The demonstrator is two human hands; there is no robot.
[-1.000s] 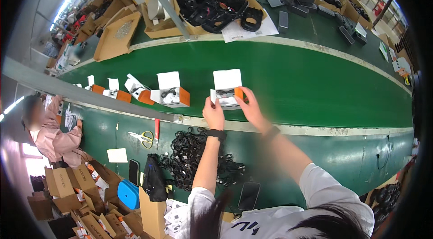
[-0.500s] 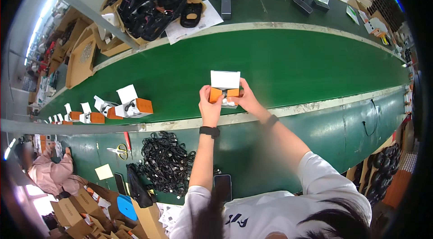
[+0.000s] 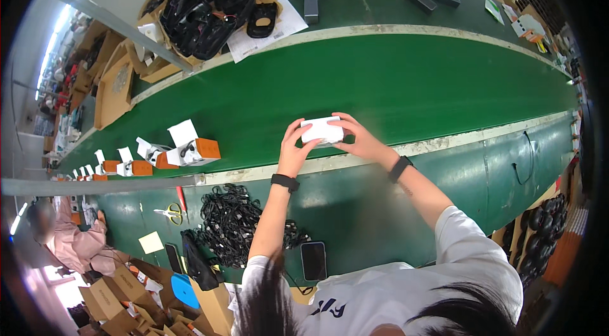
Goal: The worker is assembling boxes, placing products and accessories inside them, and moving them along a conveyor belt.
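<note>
A small white box (image 3: pixel 321 130) sits between my two hands over the near side of the green belt (image 3: pixel 406 76), its lid folded down on top. My left hand (image 3: pixel 295 144) closes round its left side, thumb at the front and fingers at the back corner. My right hand (image 3: pixel 360 138) grips the right side in the same way. The inside of the box is hidden under the lid. Off to the left on the belt, an orange and white box (image 3: pixel 202 151) stands with its lid up and a dark item showing in it.
Several more open boxes (image 3: pixel 134 167) line the belt at left. On the near bench lie a heap of black cables (image 3: pixel 231 225), scissors (image 3: pixel 171 213) and a phone (image 3: pixel 313 261). Across the belt is a carton of black parts (image 3: pixel 206 15). A co-worker in pink (image 3: pixel 79 241) is at far left.
The box's lid, upright before with orange flaps and contents showing, is now folded down. My hands have shifted from inside the opening to the box's two sides.
</note>
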